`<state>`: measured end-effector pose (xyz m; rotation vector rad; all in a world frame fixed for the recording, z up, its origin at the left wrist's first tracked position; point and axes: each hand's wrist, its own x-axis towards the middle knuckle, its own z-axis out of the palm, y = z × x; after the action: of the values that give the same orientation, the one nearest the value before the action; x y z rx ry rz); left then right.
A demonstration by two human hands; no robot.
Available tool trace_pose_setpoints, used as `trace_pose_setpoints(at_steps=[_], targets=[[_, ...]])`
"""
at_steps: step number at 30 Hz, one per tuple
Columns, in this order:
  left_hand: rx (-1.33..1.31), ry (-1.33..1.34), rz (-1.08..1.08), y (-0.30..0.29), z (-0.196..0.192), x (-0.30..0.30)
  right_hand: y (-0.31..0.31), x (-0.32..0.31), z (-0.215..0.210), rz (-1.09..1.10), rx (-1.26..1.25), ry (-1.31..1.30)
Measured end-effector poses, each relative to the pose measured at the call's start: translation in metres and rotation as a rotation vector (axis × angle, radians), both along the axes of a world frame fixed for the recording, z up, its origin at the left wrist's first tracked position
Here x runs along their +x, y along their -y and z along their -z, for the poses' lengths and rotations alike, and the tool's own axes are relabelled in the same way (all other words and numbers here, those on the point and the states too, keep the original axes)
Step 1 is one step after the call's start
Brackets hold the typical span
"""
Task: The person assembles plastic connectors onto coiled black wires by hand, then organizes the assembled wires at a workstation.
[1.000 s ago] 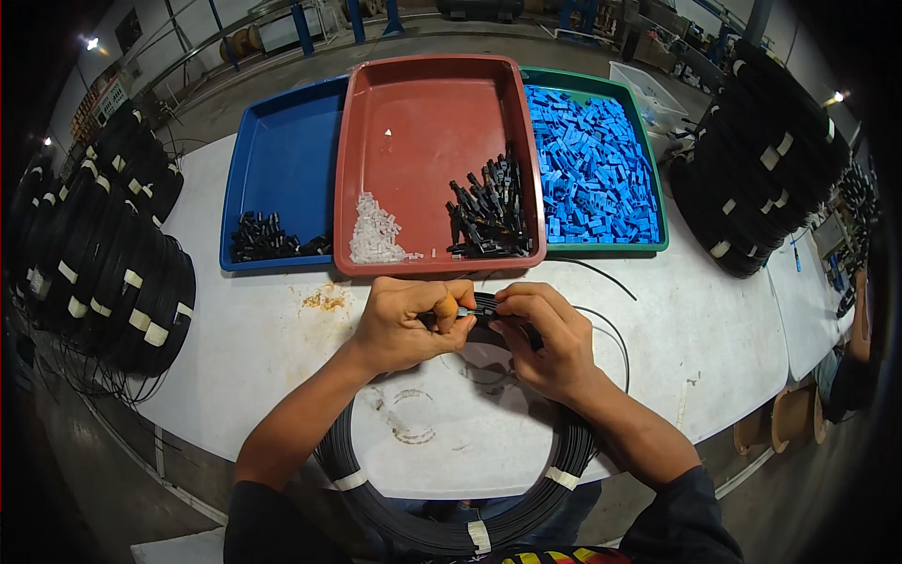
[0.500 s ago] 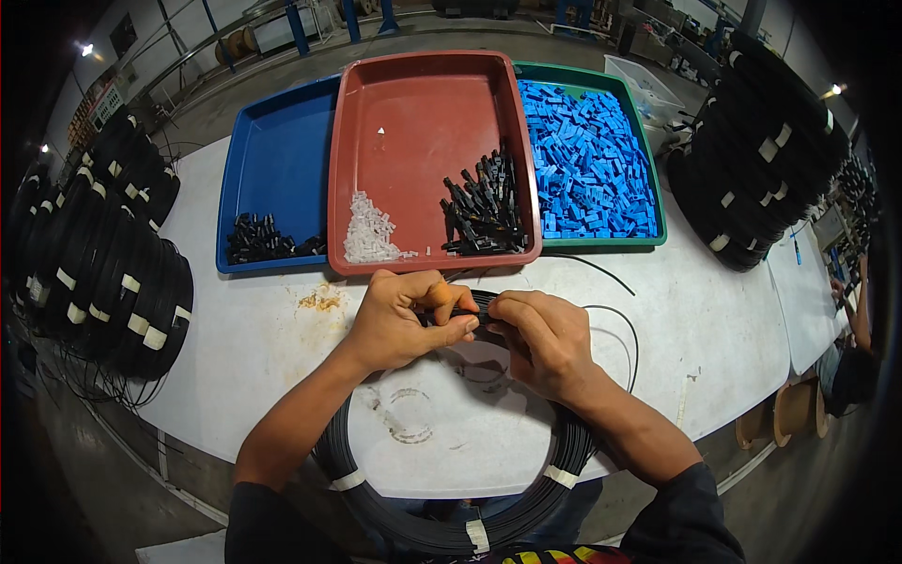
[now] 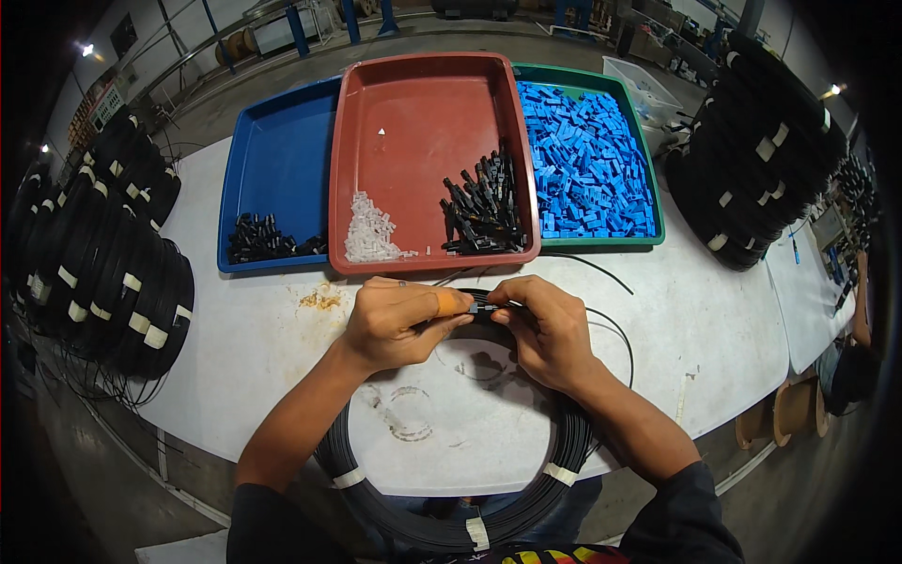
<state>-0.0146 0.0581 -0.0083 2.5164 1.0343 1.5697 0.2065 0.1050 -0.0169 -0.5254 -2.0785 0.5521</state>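
Looks like the left hand (image 3: 399,324) had just uncurled, leaving a little dark connector (image 3: 480,307) visible in its pinch, right hand (image 3: 547,331) pinching the other end, over the tabletop (image 3: 695,329) off the red tray's (image 3: 423,141) near edge, so both ends seemed steadied.

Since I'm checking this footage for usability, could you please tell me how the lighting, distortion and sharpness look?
Head view: the white tabletop curves at its edges, and the picture's corners fall to black; head view: the upper-left lamp and upper-right lamp glare; head view: soft shadows inside the black cable coil; head view: the small dark connector between the fingers lacks fine detail.
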Motion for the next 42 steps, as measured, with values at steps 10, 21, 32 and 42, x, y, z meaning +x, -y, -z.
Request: trace_pose_setpoints(at_steps=[10,21,32,42], targets=[[-0.399,0.238,0.055,0.01,-0.011,0.011,-0.003,0.001,0.0,-0.029,0.429,-0.109],[-0.445,0.158,0.165,0.01,-0.004,0.005,-0.001,0.0,-0.005,-0.137,0.361,-0.051],[-0.257,0.052,0.072,0.005,-0.003,0.007,0.0,0.0,0.002,-0.1,-0.147,-0.069],[-0.146,-0.033,0.079,0.006,0.0,0.008,-0.004,0.005,-0.001,-0.138,0.127,0.025]])
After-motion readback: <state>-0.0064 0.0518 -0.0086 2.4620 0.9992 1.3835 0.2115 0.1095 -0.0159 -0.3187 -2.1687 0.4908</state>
